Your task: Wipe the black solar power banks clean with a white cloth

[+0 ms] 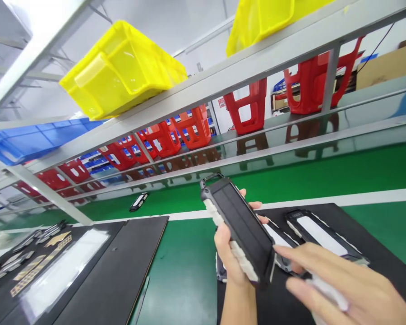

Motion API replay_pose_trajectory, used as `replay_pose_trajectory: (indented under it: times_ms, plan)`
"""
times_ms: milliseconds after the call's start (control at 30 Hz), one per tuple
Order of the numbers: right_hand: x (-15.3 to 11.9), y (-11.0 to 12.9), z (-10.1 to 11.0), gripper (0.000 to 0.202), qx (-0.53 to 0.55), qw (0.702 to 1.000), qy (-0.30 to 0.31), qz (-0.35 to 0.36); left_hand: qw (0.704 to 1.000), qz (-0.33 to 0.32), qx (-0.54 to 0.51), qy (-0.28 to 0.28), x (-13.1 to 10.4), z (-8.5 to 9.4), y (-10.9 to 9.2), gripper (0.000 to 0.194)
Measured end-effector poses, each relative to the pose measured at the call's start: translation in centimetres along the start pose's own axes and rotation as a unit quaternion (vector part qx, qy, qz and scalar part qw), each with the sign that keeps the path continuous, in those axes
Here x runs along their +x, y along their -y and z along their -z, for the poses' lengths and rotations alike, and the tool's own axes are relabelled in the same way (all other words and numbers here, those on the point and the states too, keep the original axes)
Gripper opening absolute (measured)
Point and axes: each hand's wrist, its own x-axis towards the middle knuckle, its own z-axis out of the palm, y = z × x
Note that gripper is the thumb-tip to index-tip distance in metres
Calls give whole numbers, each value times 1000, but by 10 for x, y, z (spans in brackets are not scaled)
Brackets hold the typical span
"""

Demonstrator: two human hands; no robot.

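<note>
Over the green bench top (186, 271) we hold a black slab-shaped device (238, 225) in our left hand (228, 253), tilted up off the surface, its dark face toward us and a pale strip along its near edge. Our left fingers wrap its lower half, thumb on the near side, fingertips showing past the far edge. Our right hand (341, 289) sits low at the right, just beside the device's lower end, fingers stretched out flat and closed loosely on a small white piece (326, 291); the blur hides what that piece is. Beneath both hands lies a black mat (385, 266) carrying 2 more devices (321, 234) face up with white panels. Farther left, 1 similar unit (138, 201) rests alone on the green belt. At far left, another black mat (122, 266) holds a clear sheet and gold strips. Above, a metal rack (223, 76) bears yellow bins (122, 67) and a blue bin (34, 140), with red stands (250, 108) behind.
</note>
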Motion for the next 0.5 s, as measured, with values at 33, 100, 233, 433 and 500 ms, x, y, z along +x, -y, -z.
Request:
replay_pose_trajectory:
  times_ms: [33,100,233,433,500]
  plan:
    - [5,4,-1,27,-27,1000,-2,16,998,-34,47,-29,2,-6,-1,67]
    - [13,9,-3,34,-68,997,-12,37,983,-96,141,-75,5,-18,-4,74]
    - [25,5,-5,25,-37,997,-60,-4,963,-144,218,-63,11,-45,-13,102]
    - [57,-11,29,25,181,971,-81,-131,934,-183,297,82,23,-69,-35,126]
    - [74,-13,46,31,280,945,-62,-160,924,-192,311,117,29,-73,-44,128]
